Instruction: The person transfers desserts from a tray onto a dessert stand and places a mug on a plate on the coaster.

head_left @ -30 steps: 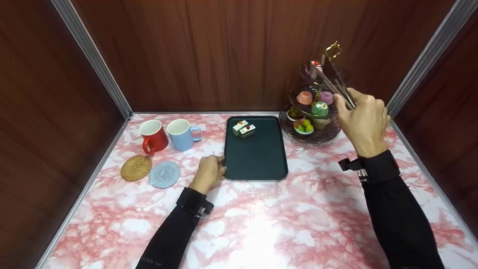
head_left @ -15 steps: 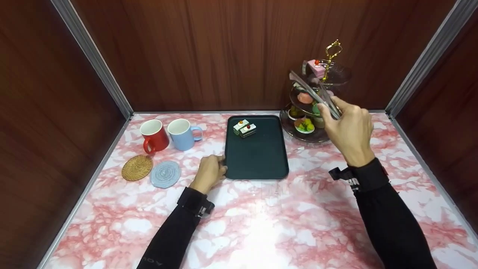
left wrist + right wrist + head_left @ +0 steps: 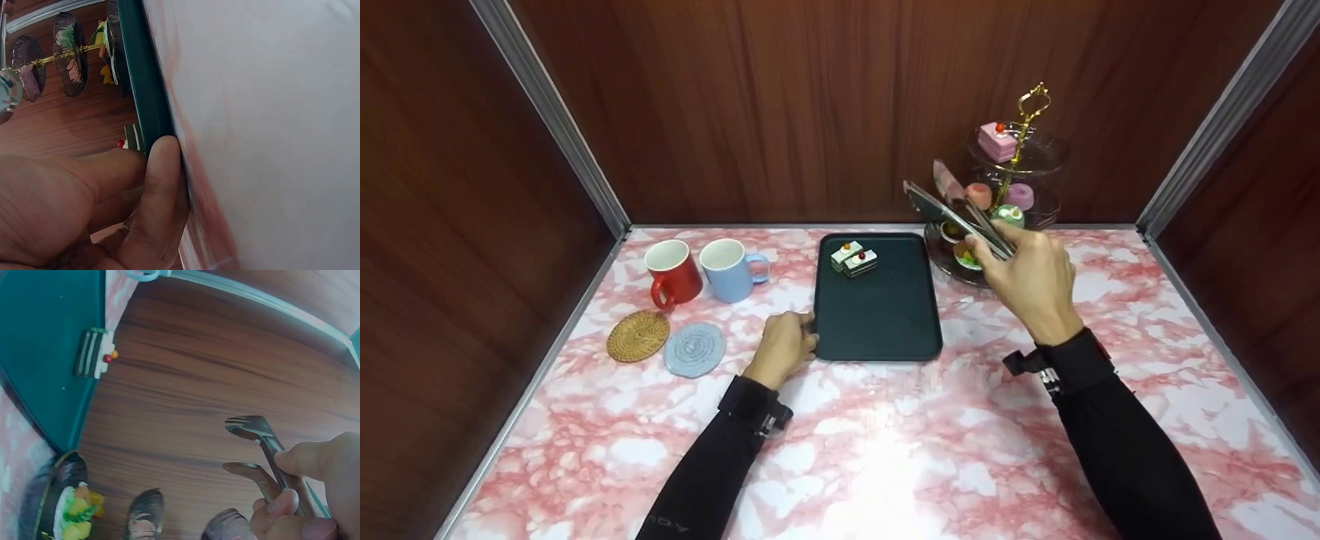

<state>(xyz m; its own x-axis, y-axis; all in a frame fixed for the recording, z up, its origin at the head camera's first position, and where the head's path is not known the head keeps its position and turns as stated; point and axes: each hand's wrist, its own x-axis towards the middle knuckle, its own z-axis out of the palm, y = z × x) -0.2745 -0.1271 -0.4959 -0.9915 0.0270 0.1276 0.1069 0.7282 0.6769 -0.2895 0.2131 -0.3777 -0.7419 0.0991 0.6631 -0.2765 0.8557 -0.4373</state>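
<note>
Change, right hand: since a second ago, right hand point(image 3: 1035, 281) has come left and nearer the person; tongs point(image 3: 958, 219) now left of the top tier
Change, pink cake: partly covered by tongs before, now in plain view; pink cake point(image 3: 997, 142) sits on the top tier of the stand point(image 3: 1046, 154)
Unchanged: left hand point(image 3: 784, 345), tray point(image 3: 877, 315), two cake slices point(image 3: 860, 264) on tray
Tray edges: back right corner just beside stand's bottom tier; slices near back left corner; bare surface on near half
Table room: table point(image 3: 847, 450) stretches from tray's near edge toward the person, between forearms; red mug point(image 3: 679, 277), blue mug point(image 3: 729, 277) and two coasters point(image 3: 695, 349) well left of tray
Tongs location: raised, in front of stand's left side, toward tray's back right corner
Tongs axis: diagonal, tips up-left and away from person
Tray axis: long side front to back
Right hand grip: fingers and thumb curled on tongs, tips spread
Left hand grip: pinches tray's left edge near the front corner
</note>
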